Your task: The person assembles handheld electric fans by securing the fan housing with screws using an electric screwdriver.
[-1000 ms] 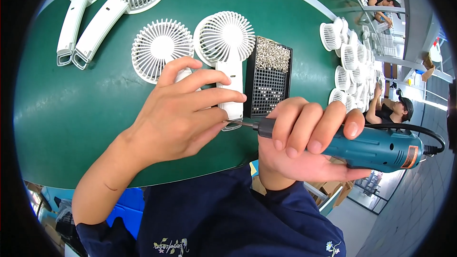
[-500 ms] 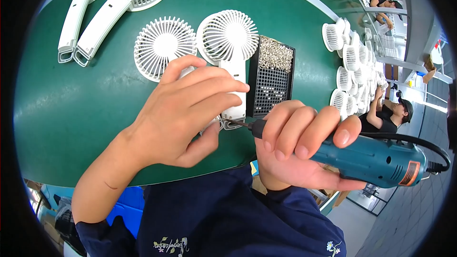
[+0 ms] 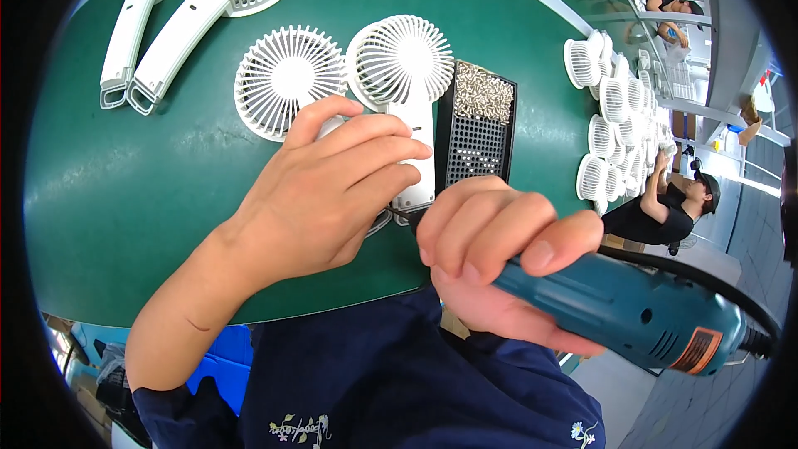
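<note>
My right hand (image 3: 507,258) is wrapped round a teal corded electric screwdriver (image 3: 619,308), its rear end tilted down to the right. The dark bit points at the lower end of a white handheld fan, where my left fingers are; the exact contact is hidden. Bent over the handle of that fan (image 3: 291,79), my left hand (image 3: 320,183) grips it, with the thumb out of sight. A second white fan (image 3: 413,58) lies just right of it, and my left fingertips reach its handle. Beside this one is a black screw tray (image 3: 478,137), with loose screws heaped at its far end.
Two more white fans (image 3: 179,46) lie at the far left of the green table (image 3: 108,224). Many white fan parts (image 3: 611,116) are piled along the right. Two co-workers (image 3: 665,204) sit beyond them. A black cord (image 3: 706,270) runs from the screwdriver.
My right hand has moved left and nearer my left hand, and the screwdriver's rear end has dropped. My left thumb has tucked under. The fans have shifted very slightly.
</note>
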Demonstrator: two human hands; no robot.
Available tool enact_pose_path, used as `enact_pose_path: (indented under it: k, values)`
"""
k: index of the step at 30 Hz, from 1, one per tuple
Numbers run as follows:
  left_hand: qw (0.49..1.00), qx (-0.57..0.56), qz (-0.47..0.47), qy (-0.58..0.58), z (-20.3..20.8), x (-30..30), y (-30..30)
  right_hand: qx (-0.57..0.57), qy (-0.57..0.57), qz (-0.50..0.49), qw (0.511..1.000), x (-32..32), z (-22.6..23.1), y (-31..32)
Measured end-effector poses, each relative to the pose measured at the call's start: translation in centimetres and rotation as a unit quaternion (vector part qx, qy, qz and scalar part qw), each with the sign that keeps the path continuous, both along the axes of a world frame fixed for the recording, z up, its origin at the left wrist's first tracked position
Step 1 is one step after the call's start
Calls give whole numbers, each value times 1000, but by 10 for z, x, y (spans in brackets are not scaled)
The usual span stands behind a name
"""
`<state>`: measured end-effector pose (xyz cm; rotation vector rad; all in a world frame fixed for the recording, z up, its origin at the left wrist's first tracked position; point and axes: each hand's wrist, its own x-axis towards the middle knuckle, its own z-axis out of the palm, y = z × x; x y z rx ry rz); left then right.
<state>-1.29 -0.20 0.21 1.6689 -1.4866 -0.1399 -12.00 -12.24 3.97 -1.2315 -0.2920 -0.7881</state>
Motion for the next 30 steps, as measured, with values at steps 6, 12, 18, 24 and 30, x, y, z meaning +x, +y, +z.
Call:
enact_pose_path:
  k: [6,12,18,24,30]
  values:
    - [1000,9,3,-1,1,-1,0,-25,-30,6,999,5,-3,0]
    - [1000,24,-4,-14,2,-1,-1,-5,-33,17,999,4,-6,-3]
    - [999,28,-9,-19,6,0,-3,10,-39,-33,999,-12,15,-14]
    - [999,44,-9,-29,9,-2,0,-8,-62,-74,995,-17,2,-67]
    - [998,45,3,-49,11,-2,-5,-8,-31,-74,997,-21,-8,-72]
